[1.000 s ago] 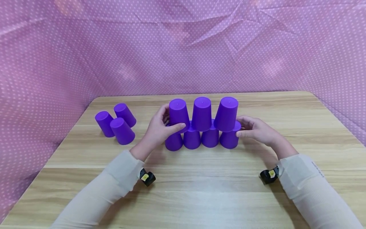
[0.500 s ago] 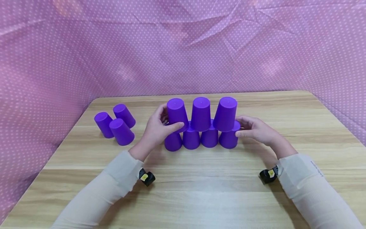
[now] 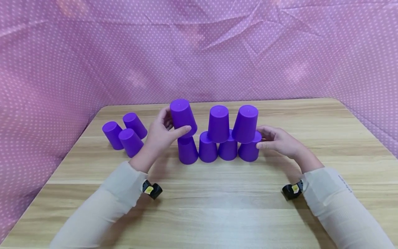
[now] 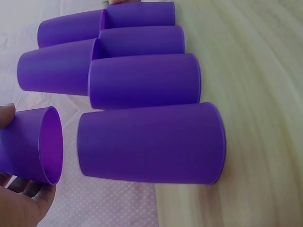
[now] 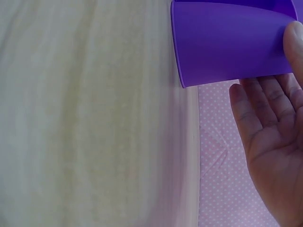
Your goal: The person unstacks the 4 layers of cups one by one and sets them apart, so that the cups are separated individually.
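Observation:
My left hand (image 3: 160,135) grips an upside-down purple cup (image 3: 182,117), thumb on the near side and fingers behind. The left wrist view shows this cup's open rim apart from the top of the leftmost bottom cup (image 4: 151,144). Several purple cups stand upside down in a row. Two more purple cups, a middle one (image 3: 218,124) and a right one (image 3: 245,124), rest upside down across the tops of that row. At the row's right end, my right hand (image 3: 278,141) holds the last bottom cup (image 3: 248,150) between thumb and fingers.
Three more upside-down purple cups (image 3: 132,141) stand grouped at the left of the wooden table (image 3: 217,207), partly behind the left forearm. Pink dotted cloth (image 3: 199,52) hangs behind the table's far edge. Black wrist cameras (image 3: 152,190) stick out from both sleeves.
My left hand has lifted the left upper cup and carried it up and to the left, away from the middle upper cup. The right hand stays in place.

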Tool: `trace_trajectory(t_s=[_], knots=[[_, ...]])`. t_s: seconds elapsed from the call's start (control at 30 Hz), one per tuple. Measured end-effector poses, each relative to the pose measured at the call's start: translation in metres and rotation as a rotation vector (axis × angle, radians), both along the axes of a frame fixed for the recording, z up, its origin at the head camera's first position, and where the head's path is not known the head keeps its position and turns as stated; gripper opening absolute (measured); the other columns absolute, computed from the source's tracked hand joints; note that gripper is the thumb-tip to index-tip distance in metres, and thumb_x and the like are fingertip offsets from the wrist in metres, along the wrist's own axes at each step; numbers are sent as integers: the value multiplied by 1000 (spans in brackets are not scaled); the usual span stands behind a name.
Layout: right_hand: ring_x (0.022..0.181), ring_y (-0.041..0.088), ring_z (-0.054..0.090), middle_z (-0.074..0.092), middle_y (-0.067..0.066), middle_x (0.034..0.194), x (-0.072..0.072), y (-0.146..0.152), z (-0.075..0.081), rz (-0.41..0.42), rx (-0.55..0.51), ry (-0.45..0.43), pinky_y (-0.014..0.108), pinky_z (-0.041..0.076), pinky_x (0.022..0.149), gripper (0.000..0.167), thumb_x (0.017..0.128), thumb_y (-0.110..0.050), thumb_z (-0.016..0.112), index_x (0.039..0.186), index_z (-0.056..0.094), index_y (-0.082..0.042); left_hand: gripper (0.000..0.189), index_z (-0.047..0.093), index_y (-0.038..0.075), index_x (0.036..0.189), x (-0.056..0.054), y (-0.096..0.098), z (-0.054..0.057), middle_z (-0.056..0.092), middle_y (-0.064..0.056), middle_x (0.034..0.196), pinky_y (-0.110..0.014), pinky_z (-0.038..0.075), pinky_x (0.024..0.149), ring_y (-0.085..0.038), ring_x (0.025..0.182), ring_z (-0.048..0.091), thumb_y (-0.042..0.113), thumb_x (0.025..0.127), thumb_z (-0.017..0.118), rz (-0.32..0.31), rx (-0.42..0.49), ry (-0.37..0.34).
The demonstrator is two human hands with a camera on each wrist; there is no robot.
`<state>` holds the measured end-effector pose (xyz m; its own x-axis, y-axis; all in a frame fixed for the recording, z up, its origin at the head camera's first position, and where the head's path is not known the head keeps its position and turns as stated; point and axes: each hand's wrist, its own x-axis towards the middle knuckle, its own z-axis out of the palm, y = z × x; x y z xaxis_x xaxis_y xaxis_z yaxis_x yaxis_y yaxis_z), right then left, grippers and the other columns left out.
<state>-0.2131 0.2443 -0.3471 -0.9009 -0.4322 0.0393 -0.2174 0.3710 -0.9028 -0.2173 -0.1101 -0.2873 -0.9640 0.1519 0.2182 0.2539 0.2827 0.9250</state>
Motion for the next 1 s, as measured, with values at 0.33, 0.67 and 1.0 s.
trace_trajectory(t_s=[0.33, 0.67, 1.0], knots=[[105, -1, 54, 51, 26, 126, -1, 1, -1, 14, 3, 7, 15, 46, 90, 52, 87, -8, 62, 131, 41, 9, 63, 42, 6, 131, -1, -15, 10, 53, -13, 127, -33, 39, 105, -23, 118, 51, 10, 77, 75, 43, 29, 49], [103, 0, 55, 53, 27, 123, 1, 1, -1, 2, -7, 6, 16, 47, 89, 50, 86, -6, 62, 130, 42, 9, 64, 42, 8, 131, 2, -33, 14, 53, -14, 128, -35, 38, 107, -24, 121, 51, 15, 77, 75, 88, 17, 70], [102, 0, 56, 53, 27, 121, 0, 1, -1, 4, -7, 11, 16, 47, 89, 50, 86, -5, 62, 129, 42, 10, 64, 40, 9, 133, 4, -56, 18, 53, -14, 128, -37, 41, 104, -25, 119, 51, 17, 79, 74, 165, -43, 75]])
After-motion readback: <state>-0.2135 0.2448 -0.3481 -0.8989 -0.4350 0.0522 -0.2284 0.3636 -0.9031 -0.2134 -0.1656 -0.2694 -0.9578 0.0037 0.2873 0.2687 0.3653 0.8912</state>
